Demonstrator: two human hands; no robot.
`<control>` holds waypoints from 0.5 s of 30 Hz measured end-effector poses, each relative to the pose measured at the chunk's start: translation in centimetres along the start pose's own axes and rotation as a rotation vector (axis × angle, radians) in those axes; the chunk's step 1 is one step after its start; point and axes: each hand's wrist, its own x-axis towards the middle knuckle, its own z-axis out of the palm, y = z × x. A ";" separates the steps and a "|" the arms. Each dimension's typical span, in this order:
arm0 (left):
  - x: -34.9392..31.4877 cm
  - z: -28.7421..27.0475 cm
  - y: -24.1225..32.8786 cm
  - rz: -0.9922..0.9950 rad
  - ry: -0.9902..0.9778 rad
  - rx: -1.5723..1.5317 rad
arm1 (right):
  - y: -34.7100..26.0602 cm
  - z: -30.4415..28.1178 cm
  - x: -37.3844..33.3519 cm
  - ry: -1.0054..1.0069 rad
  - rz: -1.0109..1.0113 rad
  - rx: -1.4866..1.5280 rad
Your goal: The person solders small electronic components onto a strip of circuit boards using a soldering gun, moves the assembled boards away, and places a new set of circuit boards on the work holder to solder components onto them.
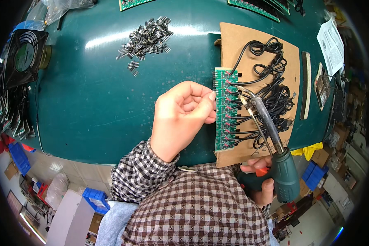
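A long green circuit board panel (226,110) lies upright in view on the left part of a brown board, with red and black wires joined along it. At its left edge my left hand (182,112) is closed in a pinch; what sits between thumb and finger is too small to make out. Small pin headers stick out from that edge, above the fingertips. My right hand (261,180) grips a green-handled soldering gun (286,176) with an orange-red trigger. Its metal tip and thin feed tube reach over the upper half of the panel.
Bundled black cables (276,98) lie on the brown board (233,37). A heap of black pin headers (147,39) rests on the green table (90,102). A black fan (24,57) stands at the left, near stacked circuit boards (18,119). Paper (331,45) lies far right.
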 end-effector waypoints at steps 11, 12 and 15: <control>0.1 -0.1 -0.1 -0.004 -0.011 -0.007 | -0.1 0.0 0.0 -0.005 0.002 -0.012; 0.1 -0.1 0.0 -0.002 -0.011 -0.005 | 0.0 0.0 0.0 -0.005 0.002 -0.012; 0.1 -0.1 0.0 -0.001 -0.014 0.002 | 0.0 -0.1 -0.2 0.013 0.000 0.009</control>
